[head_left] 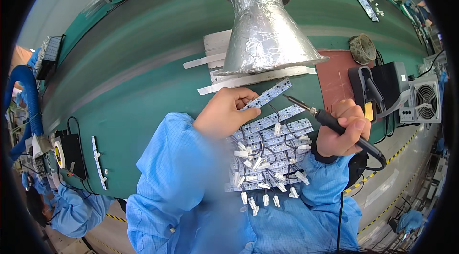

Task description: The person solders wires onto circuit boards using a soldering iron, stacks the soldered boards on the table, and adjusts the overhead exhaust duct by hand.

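Note:
My left hand (pixel 228 113) pinches the lower left end of a narrow circuit board strip (pixel 272 94), white-blue with small parts on it. The strip lies tilted, its far end pointing up and right. In my right hand (pixel 345 129) is a soldering iron (pixel 330 121), its metal tip just right of the strip and apart from it. Below both hands lies a stack of similar circuit boards (pixel 287 151), overlapping one another. Dark wires with white connectors (pixel 258 163) are spread over them, several hanging past the near edge.
A foil-covered fume hood (pixel 270 34) hangs over the green bench (pixel 129 125). At right stand a tip-cleaner tin (pixel 362 48), a soldering iron stand (pixel 366 86) and a fan unit (pixel 424 101). Another board strip (pixel 98 163) lies left. A person in blue (pixel 79 208) sits at lower left.

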{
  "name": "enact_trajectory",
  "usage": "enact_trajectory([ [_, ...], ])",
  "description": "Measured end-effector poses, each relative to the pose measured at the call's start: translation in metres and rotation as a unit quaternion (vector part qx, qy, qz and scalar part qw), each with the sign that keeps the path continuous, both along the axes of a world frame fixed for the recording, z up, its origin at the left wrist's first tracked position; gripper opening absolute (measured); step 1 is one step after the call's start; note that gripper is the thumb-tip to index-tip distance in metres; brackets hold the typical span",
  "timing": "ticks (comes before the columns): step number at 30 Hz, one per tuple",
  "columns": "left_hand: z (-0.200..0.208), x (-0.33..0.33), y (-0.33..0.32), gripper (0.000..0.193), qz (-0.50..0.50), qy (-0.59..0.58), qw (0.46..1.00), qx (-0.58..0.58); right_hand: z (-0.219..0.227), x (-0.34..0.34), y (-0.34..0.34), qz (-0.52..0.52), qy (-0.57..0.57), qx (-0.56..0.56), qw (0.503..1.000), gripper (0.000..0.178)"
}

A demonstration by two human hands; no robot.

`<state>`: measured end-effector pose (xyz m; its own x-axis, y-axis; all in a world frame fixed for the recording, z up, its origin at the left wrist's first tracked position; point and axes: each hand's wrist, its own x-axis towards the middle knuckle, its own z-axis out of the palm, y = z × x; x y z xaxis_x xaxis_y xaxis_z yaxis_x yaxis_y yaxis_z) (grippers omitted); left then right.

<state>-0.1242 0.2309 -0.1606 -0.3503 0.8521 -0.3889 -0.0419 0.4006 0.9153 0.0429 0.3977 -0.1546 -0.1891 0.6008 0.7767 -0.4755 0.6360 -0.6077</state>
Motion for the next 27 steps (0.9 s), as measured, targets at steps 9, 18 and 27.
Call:
enact_trajectory([
  [9,0.016,0.032,-0.018,0.037,0.051,0.438,0.897,-0.01,0.001,0.005,0.015,-0.03,0.021,-0.024,0.999,0.03],
  [18,0.026,0.033,-0.036,0.03,0.012,0.533,0.845,0.032,-0.001,0.0,0.012,0.043,-0.087,0.06,0.993,0.029],
  [27,0.023,0.033,-0.03,0.03,0.006,0.58,0.814,0.035,-0.01,-0.008,0.012,0.077,-0.148,0.099,0.981,0.033],
])
